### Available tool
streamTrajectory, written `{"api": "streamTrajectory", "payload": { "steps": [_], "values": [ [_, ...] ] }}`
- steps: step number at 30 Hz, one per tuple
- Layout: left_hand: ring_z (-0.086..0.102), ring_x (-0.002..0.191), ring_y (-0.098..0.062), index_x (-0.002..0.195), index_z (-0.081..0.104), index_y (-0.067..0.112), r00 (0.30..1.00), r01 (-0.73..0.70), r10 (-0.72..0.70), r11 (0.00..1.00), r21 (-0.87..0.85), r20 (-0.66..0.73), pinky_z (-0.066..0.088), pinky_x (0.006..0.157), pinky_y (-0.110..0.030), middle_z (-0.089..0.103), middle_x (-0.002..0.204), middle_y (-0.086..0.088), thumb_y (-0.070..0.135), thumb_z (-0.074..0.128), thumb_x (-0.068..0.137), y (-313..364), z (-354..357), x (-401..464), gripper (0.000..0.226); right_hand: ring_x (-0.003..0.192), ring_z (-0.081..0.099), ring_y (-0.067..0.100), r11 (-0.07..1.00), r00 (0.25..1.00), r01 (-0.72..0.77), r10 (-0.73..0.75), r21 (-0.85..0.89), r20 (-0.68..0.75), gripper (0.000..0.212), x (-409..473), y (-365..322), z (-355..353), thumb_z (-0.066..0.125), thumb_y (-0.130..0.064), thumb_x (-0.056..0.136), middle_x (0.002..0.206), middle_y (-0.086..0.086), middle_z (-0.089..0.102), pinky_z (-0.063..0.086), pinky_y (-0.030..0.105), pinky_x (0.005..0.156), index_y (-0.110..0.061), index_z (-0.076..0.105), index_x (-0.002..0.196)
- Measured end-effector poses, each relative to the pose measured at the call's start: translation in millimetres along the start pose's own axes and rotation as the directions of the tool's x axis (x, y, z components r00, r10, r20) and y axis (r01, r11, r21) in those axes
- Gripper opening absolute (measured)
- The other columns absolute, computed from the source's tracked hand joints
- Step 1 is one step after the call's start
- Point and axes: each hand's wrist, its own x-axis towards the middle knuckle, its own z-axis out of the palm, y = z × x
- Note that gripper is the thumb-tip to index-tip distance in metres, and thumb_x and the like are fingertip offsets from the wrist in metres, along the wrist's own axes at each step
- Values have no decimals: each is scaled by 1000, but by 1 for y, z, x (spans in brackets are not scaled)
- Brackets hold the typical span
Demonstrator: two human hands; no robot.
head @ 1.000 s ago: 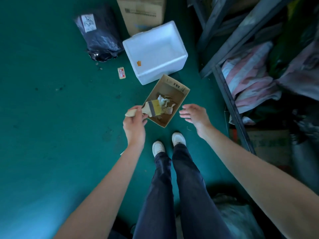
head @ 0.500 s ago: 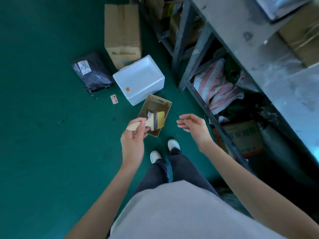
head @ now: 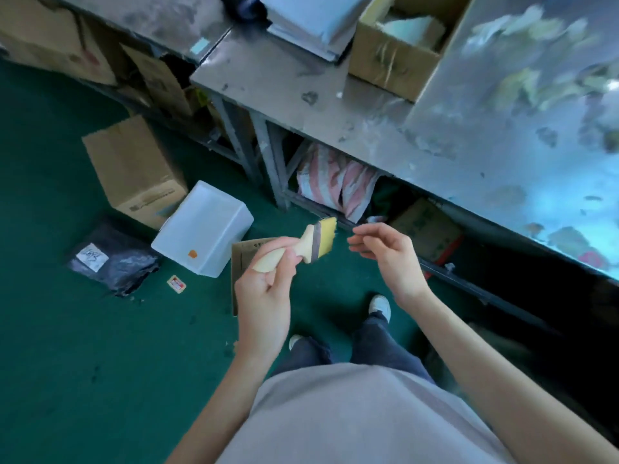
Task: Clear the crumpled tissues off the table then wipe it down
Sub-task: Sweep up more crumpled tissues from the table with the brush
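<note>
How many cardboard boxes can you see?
At least 5: one on the table holding paper, one on the floor, one flat behind the brush hand, one under the table, one top left. More may be hidden.

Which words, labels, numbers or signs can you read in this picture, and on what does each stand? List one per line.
None can be read for certain.
White label on the black bag: handwritten scrawl, illegible.
Print on the brown carton: blurred.
Print on the flat cardboard box behind the paintbrush: too small.
Small red and white card on the floor: too small.
Carton under the table: blurred.
</note>
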Motion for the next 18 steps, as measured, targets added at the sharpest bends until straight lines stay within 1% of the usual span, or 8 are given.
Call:
{"api": "streamTrajectory", "payload": {
  "steps": [3,6,8,9,11,13,15,18],
  "values": [
    [65,92,-38,95,66,40,990,-83,74,994,71,123,52,84,-58,70,99,12,36,52,94,15,33,7,15,81,66,17,999,996,6,-3,32,-85,28,5,-3,-35,41,6,92,87,8,70,50,19,75,-9,65,93],
    [66,91,-37,97,66,37,975,-126,106,988,94,195,53,82,-58,70,99,12,37,51,95,23,69,14,15,82,67,19,998,987,31,-22,57,-158,29,8,-5,-77,41,6,92,88,11,70,52,22,78,-10,65,91],
    [68,94,-30,96,67,39,967,-127,104,988,85,235,54,84,-54,70,100,14,29,52,97,26,99,19,18,81,67,16,997,979,49,-36,65,-199,31,11,-8,-107,42,7,91,88,9,70,53,20,77,-12,66,89],
    [69,96,-26,95,67,40,963,-119,97,990,74,251,56,85,-50,70,101,15,25,52,98,29,115,21,21,80,68,13,996,975,56,-39,69,-218,32,14,-9,-122,42,8,91,88,7,71,53,17,73,-13,66,87],
    [70,97,-20,97,68,32,957,-102,85,994,47,277,58,85,-43,70,101,17,20,52,100,35,147,24,20,81,68,12,997,967,43,-27,61,-253,34,22,-12,-153,42,6,91,86,2,71,49,11,63,-18,65,85],
    [72,96,-15,100,67,26,955,-102,91,994,25,282,58,83,-37,70,100,18,23,52,99,39,174,28,16,85,68,19,998,962,41,-28,42,-272,34,30,-15,-180,42,5,91,84,3,71,51,17,71,-19,65,84],
    [72,96,-14,100,67,26,954,-108,101,994,11,283,58,81,-32,71,100,15,28,51,96,44,202,31,16,83,66,20,998,955,58,-44,37,-293,34,38,-19,-209,42,7,89,81,2,69,51,23,79,-18,64,84],
    [72,95,-14,99,67,32,951,-133,129,991,-4,282,57,80,-28,72,99,13,25,52,99,50,238,38,16,79,65,18,997,947,70,-57,28,-316,33,50,-23,-244,41,9,87,80,3,69,51,20,75,-14,65,85]
  ]
}}
